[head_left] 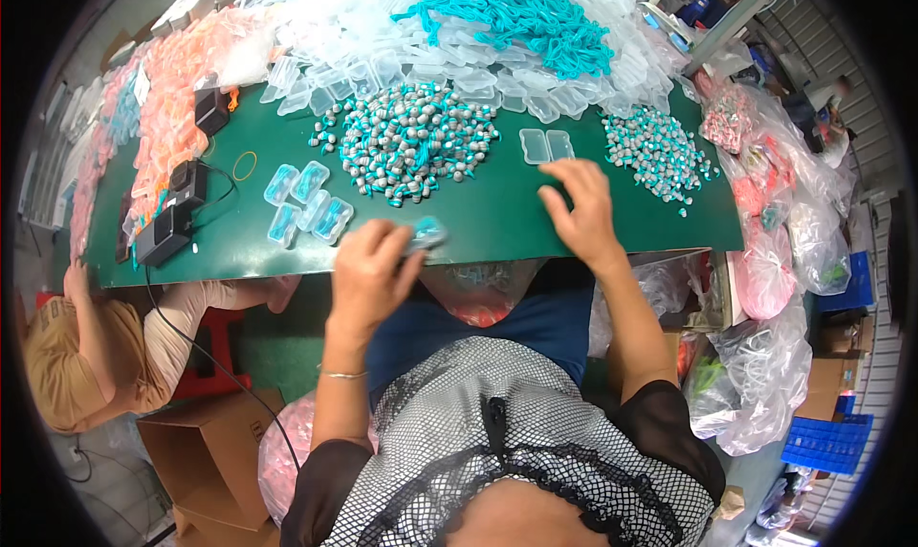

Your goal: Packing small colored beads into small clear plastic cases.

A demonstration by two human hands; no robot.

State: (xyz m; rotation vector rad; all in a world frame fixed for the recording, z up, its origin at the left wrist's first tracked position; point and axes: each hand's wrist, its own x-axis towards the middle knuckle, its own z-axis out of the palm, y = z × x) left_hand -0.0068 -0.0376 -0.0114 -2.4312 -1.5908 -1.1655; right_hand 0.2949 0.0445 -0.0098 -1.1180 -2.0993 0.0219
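We see the left grip (371,268) pinching a small clear case (429,232) with teal contents, between thumb and fingers, just above the front edge of the green counter (497,212). The case is blurred, so we cannot tell whether its lid is closed.

The right grip (585,210) is spread, thumb well apart from the fingers. Its fingertips are at the near edge of an open clear case (547,147) lying on the counter; we cannot tell whether they touch it.

To the left we find a cluster of filled cases (330,219) with teal contents. Behind the hands lies a large pile of grey-and-teal beads (416,141), and toward the right a smaller bead pile (655,155). Along the back we see many clear cases (469,86) and a heap of teal cords (516,26).

For writing, we make out dark print on the cardboard box (206,466) on the floor, too small for us to read.
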